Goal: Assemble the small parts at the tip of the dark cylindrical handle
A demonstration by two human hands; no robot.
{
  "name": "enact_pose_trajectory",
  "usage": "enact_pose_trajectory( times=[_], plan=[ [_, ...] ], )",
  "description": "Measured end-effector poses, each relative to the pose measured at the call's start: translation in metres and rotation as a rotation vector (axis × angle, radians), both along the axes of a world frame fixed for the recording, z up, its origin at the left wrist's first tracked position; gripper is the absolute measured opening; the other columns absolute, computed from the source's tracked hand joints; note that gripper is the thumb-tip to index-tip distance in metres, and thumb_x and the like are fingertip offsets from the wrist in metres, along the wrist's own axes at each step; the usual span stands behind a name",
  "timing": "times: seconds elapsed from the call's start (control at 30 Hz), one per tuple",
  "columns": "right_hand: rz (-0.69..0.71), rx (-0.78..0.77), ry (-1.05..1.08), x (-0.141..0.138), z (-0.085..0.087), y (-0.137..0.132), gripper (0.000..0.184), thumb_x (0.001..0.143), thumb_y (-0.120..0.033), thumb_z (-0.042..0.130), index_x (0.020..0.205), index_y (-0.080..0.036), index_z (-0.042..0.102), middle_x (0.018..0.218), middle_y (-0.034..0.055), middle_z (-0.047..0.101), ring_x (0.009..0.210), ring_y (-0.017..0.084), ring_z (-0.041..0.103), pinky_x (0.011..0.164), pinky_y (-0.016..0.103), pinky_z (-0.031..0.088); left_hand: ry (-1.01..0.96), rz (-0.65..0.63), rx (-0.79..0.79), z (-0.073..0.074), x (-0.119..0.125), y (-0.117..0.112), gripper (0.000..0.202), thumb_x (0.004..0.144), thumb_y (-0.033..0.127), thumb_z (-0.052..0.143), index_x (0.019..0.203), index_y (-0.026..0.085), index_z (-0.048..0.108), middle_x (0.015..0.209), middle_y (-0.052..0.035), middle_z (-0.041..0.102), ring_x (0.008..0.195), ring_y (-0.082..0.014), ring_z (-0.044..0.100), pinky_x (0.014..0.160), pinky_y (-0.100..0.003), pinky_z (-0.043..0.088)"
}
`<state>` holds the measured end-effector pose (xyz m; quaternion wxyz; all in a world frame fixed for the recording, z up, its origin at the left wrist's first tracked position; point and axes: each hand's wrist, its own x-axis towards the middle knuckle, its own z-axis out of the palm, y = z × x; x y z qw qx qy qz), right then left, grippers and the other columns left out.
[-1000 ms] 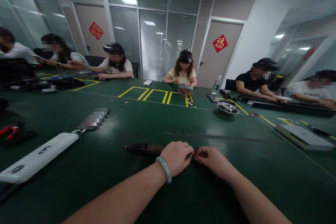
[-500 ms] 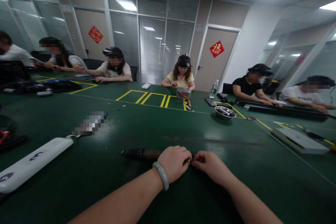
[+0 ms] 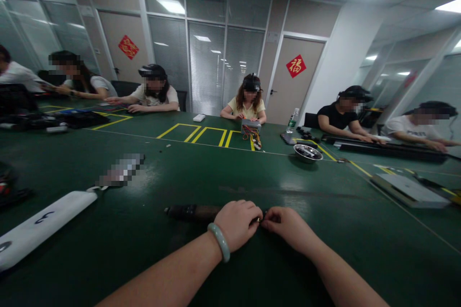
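A person's left hand (image 3: pixel 237 223), a pale green bangle (image 3: pixel 220 242) at its wrist, curls over the right end of a dark, slender tool (image 3: pixel 201 212) lying crosswise on a green counter (image 3: pixel 201 177), as the right hand (image 3: pixel 286 224) meets it there beside a small brass-coloured spot (image 3: pixel 258 220). The left grip closes round the tool; the right thumb and forefinger come together, though whether they pinch a part cannot be told. The step in hand looks like fine work at the tool's end; the next move seems to call for a steady left hand and small fingertip motions. Broad open counter stretches from the tool toward a metal bowl (image 3: pixel 309 159); a white device (image 3: pixel 46 223) sits well apart at left. The near edge is out of view.
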<state>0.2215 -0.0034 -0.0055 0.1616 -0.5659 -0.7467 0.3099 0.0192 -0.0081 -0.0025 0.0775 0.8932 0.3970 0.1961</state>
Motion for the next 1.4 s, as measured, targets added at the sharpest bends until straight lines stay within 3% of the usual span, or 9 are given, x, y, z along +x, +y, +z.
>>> enact_pose_trajectory(
  times=[0.27,0.43,1.0,1.2,1.4],
  plan=[
    [0.004,0.002,-0.006,0.0000,-0.0021,0.0012,0.017,0.078,-0.036,0.061,0.081,-0.021,0.069,0.074,-0.0007,0.069,0.066,0.013,0.059,0.056,0.022,0.035,-0.011,0.065,-0.023,-0.0006,0.0007,-0.0006,0.017,0.084,0.027,0.056,0.101,0.024,0.057,0.093,-0.0001,0.062,0.087,-0.0189,0.057,0.076,-0.033,0.043],
    [0.013,0.002,-0.011,-0.0008,0.0018,-0.0005,0.016,0.079,-0.033,0.060,0.081,-0.020,0.069,0.076,0.0003,0.069,0.067,0.013,0.059,0.057,0.022,0.035,-0.007,0.024,-0.014,0.0014,0.0004,-0.0014,0.010,0.086,0.025,0.053,0.094,0.023,0.059,0.094,0.0003,0.062,0.088,-0.0179,0.056,0.076,-0.031,0.042],
    [-0.005,0.012,-0.021,-0.0002,-0.0005,-0.0011,0.018,0.079,-0.035,0.060,0.082,-0.020,0.069,0.074,0.0000,0.068,0.066,0.013,0.057,0.056,0.022,0.034,0.010,-0.026,-0.005,0.0010,-0.0001,0.0000,0.013,0.086,0.025,0.053,0.096,0.024,0.061,0.097,0.0004,0.062,0.091,-0.0181,0.056,0.078,-0.032,0.042],
    [-0.004,0.000,-0.004,-0.0003,-0.0004,-0.0002,0.016,0.079,-0.033,0.060,0.081,-0.020,0.069,0.073,-0.0001,0.068,0.065,0.013,0.057,0.056,0.022,0.035,0.022,0.061,-0.026,0.0035,0.0013,-0.0024,0.017,0.084,0.029,0.056,0.099,0.022,0.057,0.094,-0.0009,0.062,0.088,-0.0192,0.057,0.076,-0.033,0.043],
    [0.007,0.003,-0.001,-0.0016,0.0024,-0.0026,0.017,0.079,-0.034,0.060,0.082,-0.020,0.069,0.075,0.0007,0.069,0.067,0.014,0.059,0.058,0.022,0.037,0.011,-0.014,-0.016,0.0030,-0.0005,-0.0016,0.013,0.087,0.028,0.053,0.097,0.023,0.059,0.098,-0.0006,0.062,0.090,-0.0187,0.056,0.079,-0.033,0.042]
  ],
)
